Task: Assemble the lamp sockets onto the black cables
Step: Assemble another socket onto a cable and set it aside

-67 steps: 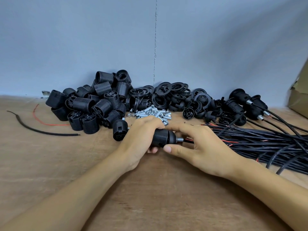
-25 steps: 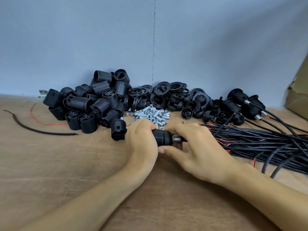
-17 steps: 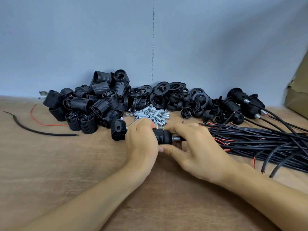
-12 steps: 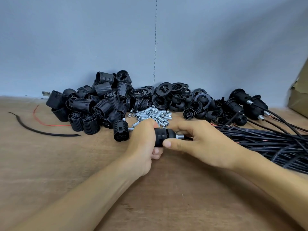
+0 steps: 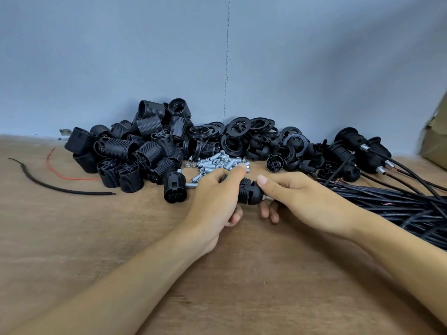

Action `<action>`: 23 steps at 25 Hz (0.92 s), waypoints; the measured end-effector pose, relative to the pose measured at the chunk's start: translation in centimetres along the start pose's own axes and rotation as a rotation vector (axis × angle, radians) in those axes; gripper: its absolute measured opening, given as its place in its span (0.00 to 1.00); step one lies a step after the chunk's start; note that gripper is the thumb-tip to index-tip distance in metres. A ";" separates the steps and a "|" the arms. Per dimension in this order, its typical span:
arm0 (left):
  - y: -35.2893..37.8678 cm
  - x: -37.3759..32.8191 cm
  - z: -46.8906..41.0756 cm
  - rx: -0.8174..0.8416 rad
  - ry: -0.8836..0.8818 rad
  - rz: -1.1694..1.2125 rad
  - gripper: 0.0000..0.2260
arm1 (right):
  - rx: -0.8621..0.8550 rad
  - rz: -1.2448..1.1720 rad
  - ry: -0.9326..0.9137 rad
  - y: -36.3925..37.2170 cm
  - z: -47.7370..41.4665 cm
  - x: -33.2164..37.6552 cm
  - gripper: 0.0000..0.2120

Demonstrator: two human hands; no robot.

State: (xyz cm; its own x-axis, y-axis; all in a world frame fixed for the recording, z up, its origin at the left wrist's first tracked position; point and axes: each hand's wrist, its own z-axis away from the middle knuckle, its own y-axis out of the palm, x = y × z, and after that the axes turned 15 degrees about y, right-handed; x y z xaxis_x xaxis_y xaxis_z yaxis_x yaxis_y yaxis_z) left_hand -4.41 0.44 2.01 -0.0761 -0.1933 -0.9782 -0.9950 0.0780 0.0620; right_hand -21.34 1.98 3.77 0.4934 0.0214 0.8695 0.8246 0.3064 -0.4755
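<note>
On the bench [image 5: 72, 238], the black cables [image 5: 399, 204] lie bundled at the right edge and loose socket bodies [image 5: 135, 151] are heaped along the back edge, both within reach. Near the centre, the left hand [image 5: 215, 199] grips the socket [image 5: 249, 192], probably to stop it rotating. The right hand [image 5: 307, 197] pinches its cap beside the metal nipple [image 5: 267, 197], apparently tightening. Since half a second ago, the right hand has rolled over, fingers now underneath.

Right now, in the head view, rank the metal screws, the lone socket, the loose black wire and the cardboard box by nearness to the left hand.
1. The metal screws, just behind the left hand.
2. The lone socket, close on its left.
3. The loose black wire, farther left.
4. The cardboard box, at the far right.
</note>
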 end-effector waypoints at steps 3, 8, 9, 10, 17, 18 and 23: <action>0.0 0.0 0.1 0.019 0.025 -0.061 0.17 | 0.034 -0.032 0.011 -0.2 0.3 0.4 0.18; 0.0 -0.3 0.4 0.054 0.068 -0.172 0.23 | 0.072 0.025 0.007 -0.5 0.6 0.5 0.17; 0.0 -0.3 0.5 0.057 0.082 -0.200 0.24 | 0.064 0.034 0.004 -0.3 0.6 0.5 0.16; 0.1 -0.2 0.6 0.036 0.106 -0.237 0.24 | 0.054 0.038 -0.002 -0.2 0.7 0.5 0.15; 0.9 0.2 1.2 -0.221 0.354 -0.433 0.14 | -0.025 0.037 -0.045 1.0 1.0 0.5 0.14; 0.9 0.1 1.3 -0.227 0.372 -0.440 0.14 | -0.033 0.039 -0.049 1.1 1.1 0.6 0.13; 0.8 0.1 1.5 -0.200 0.418 -0.457 0.14 | -0.011 0.036 -0.032 1.1 1.2 0.8 0.20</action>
State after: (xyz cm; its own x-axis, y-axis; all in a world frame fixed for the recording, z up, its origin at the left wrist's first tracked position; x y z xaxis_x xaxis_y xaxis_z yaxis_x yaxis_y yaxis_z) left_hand -5.08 1.92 1.70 0.3796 -0.5309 -0.7577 -0.9226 -0.2785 -0.2671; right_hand -20.38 3.51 4.12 0.5140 0.0625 0.8555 0.8096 0.2943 -0.5079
